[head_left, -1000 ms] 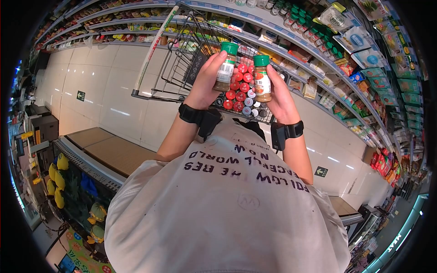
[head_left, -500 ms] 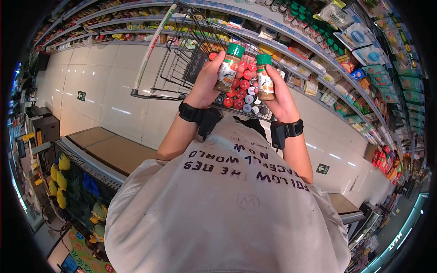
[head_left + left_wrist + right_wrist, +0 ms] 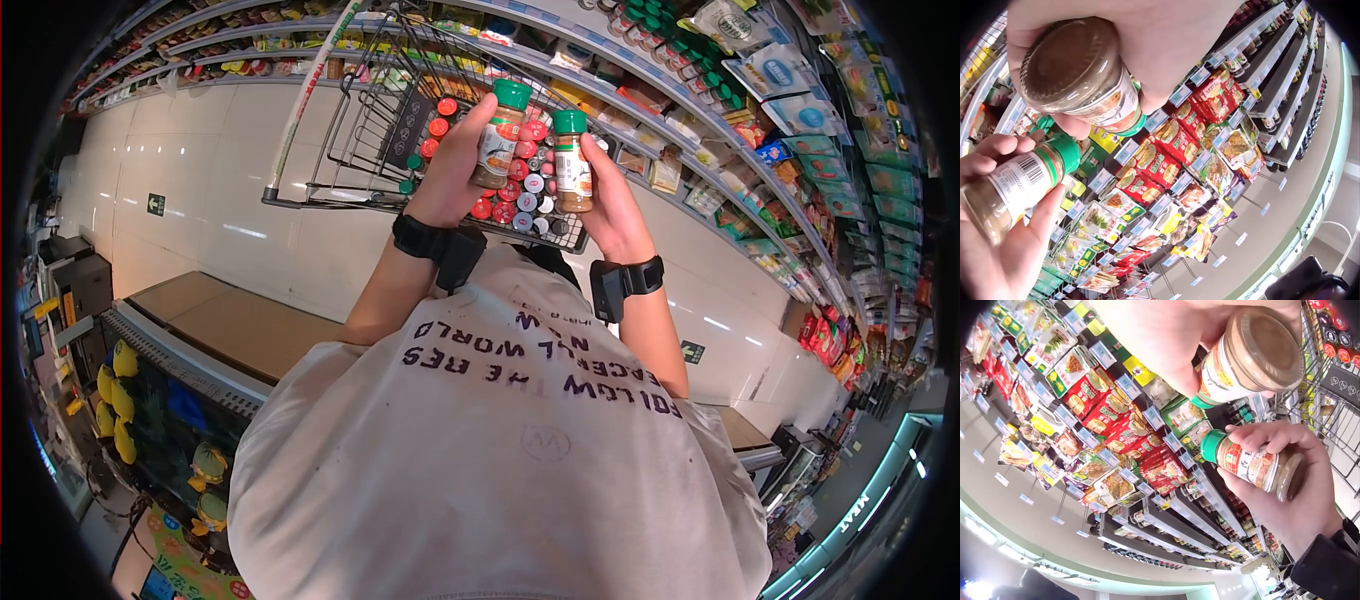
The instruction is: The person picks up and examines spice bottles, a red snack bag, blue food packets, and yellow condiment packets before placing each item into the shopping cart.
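My left hand [image 3: 452, 172] grips a clear spice jar [image 3: 497, 150] with a green cap, brown powder inside and a picture label facing up. In my right hand [image 3: 617, 215] is a second green-capped spice jar [image 3: 573, 170], upright and level with the first, a small gap between them. The left wrist view shows the barcode on the right-hand jar [image 3: 1022, 181], with fingers and thumb around it. In the right wrist view, the left-hand jar [image 3: 1257, 465] shows its orange and white label. Both jars are held above a shopping cart [image 3: 403, 125].
Several red-capped containers [image 3: 505, 205] and silver-capped ones [image 3: 532, 184] stand in the cart. Beyond it run shelves of packets and jars, including green-capped jars [image 3: 690, 65]. A low counter [image 3: 200, 310] and yellow produce [image 3: 118, 400] lie at the left.
The left-hand jar has turned from its barcode side to its picture label. The right-hand jar has turned its front label away. The cart and floor have shifted slightly left in view.
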